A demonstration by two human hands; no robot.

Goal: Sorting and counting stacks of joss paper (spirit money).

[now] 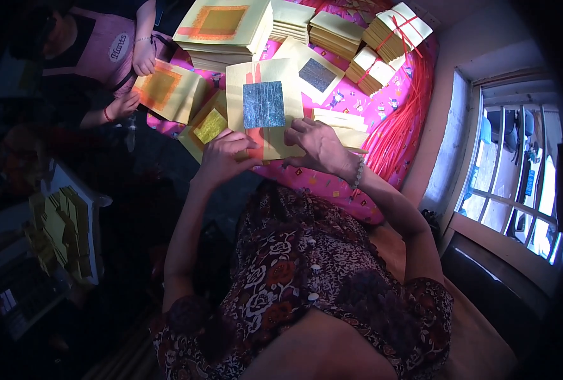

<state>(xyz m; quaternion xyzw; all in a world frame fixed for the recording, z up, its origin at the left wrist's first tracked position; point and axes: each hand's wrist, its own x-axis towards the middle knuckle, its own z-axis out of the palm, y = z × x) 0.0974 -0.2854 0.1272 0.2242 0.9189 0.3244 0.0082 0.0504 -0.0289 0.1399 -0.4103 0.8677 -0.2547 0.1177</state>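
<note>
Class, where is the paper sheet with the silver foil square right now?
In the head view, the silver-foil sheet lies centre, held between left hand and right hand.

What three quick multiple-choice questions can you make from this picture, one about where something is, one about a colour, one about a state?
1. Where is the sheet with the silver square?
A. On the floor
B. Between both hands, over the pink cloth
C. On the window sill

2. What colour is the string round the tied paper bundles?
A. Red
B. Green
C. White

3. How does the left hand meet that sheet?
A. Resting away from it
B. Fingers on its lower edge
C. Closed in a fist above it

Answers: 1 B, the right hand and left hand flank it on the cloth; 2 A, red ties cross the bundles; 3 B, fingertips reach the sheet's lower edge.
</note>
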